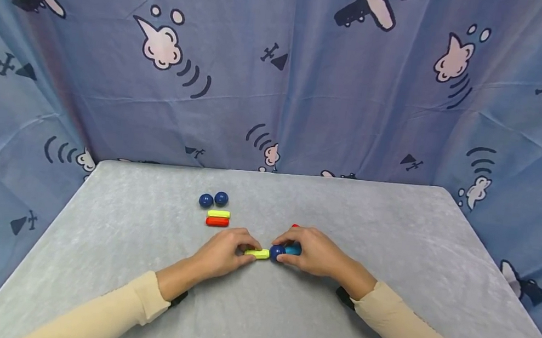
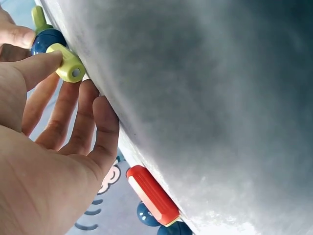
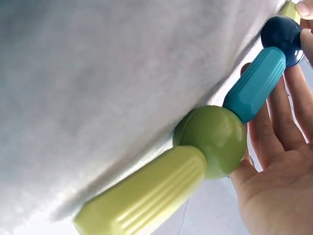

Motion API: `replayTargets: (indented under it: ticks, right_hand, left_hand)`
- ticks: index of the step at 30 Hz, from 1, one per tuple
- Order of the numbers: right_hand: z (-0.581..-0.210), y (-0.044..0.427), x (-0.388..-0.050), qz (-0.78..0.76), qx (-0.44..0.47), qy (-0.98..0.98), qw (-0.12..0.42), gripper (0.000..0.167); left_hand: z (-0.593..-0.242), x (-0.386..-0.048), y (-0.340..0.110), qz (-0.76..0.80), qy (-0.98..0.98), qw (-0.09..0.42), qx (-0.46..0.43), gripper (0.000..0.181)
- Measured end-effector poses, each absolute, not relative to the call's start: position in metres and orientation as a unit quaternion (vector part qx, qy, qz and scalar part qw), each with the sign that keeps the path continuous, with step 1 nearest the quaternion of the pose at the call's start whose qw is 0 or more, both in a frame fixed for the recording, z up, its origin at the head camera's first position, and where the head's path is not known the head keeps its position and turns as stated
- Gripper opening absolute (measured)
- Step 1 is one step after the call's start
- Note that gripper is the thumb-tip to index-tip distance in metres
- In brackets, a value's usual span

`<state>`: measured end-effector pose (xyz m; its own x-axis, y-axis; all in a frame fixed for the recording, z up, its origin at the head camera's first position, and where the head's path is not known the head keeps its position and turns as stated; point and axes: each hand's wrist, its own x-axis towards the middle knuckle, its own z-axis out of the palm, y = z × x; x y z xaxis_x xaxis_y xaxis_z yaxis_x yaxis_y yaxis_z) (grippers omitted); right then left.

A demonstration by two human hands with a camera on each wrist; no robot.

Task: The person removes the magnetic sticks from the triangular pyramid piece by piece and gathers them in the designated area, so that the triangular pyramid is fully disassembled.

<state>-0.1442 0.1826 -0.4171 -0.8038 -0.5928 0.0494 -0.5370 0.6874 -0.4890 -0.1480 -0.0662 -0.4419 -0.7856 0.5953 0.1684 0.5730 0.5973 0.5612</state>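
My left hand [image 1: 225, 251] pinches a yellow-green ridged rod [image 1: 257, 253] between thumb and fingers. My right hand [image 1: 317, 252] grips a dark blue ball [image 1: 277, 253] at that rod's end. A light blue rod [image 3: 257, 83] joins the ball on its other side, partly covered by the right hand in the head view. In the right wrist view the row continues through a green ball [image 3: 212, 139] to another yellow-green rod [image 3: 146, 191]; the hand hides these in the head view. The left wrist view shows the held rod's open end, with a round hole.
To the left lie a red rod [image 1: 217, 222], a yellow rod [image 1: 219, 214] and two dark blue balls [image 1: 206, 201]. A bit of a red piece [image 1: 296, 225] shows behind the right hand. The grey-covered table [image 1: 370, 212] meets a patterned blue curtain [image 1: 306, 112].
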Motion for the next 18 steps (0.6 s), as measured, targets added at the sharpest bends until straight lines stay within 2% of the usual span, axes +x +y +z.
replayTargets:
  ticks: [18]
  right_hand:
    - [-0.4176, 0.182, -0.1461, -0.254, -0.306, 0.916, 0.06, 0.028]
  left_hand:
    - [-0.4415, -0.1495, -0.065, 0.299, 0.897, 0.004, 0.325, 0.017]
